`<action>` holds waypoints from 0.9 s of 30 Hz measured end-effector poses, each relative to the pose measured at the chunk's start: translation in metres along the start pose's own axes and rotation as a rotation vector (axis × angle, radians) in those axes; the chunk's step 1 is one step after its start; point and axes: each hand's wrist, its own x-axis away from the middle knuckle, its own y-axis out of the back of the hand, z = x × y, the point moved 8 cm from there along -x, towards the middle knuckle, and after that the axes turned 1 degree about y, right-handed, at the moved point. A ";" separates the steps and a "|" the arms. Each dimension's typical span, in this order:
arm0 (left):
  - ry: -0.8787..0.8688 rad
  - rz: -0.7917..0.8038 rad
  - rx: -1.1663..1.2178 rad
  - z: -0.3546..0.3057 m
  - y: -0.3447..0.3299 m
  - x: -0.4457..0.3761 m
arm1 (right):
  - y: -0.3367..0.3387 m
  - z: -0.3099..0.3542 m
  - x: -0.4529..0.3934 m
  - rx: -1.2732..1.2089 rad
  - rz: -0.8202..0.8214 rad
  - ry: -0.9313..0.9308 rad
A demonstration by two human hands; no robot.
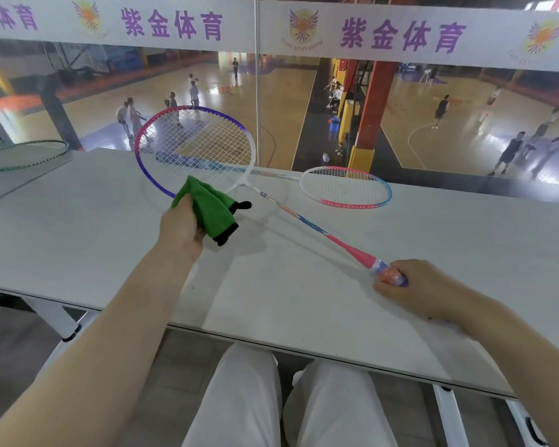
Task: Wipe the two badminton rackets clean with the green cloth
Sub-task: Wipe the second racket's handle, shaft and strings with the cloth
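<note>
My right hand (410, 288) grips the handle of a badminton racket with a pink, purple and white frame (149, 124), holding it tilted above the table with its head up and to the left. My left hand (179, 225) is closed on a bunched green cloth (208, 204) with black trim, pressed against the lower edge of that racket's head. A second racket with a pink, blue and white frame (352, 201) lies flat on the grey table (78, 240) near the far edge, its shaft running left behind the held racket.
A green-framed racket (29, 162) lies on the neighbouring table at far left. A glass barrier with a metal post (257, 91) stands beyond the table's far edge, overlooking courts with people. My legs are under the near edge.
</note>
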 end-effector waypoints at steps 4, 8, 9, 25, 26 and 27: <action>0.033 0.012 0.020 0.011 -0.007 0.001 | -0.009 0.008 0.002 0.002 0.018 0.013; 0.074 0.047 0.090 0.022 -0.025 0.005 | -0.014 0.015 0.002 -0.014 0.054 0.033; 0.080 0.046 0.115 0.024 -0.028 0.006 | -0.014 0.017 0.002 -0.009 0.063 0.039; 0.245 0.412 0.362 0.042 -0.093 0.029 | -0.028 0.016 0.012 -0.170 0.324 0.043; 0.288 0.453 0.378 0.046 -0.097 0.030 | -0.027 0.016 0.013 -0.180 0.343 0.048; 0.331 0.483 0.395 0.049 -0.100 0.033 | -0.027 0.016 0.014 -0.193 0.361 0.048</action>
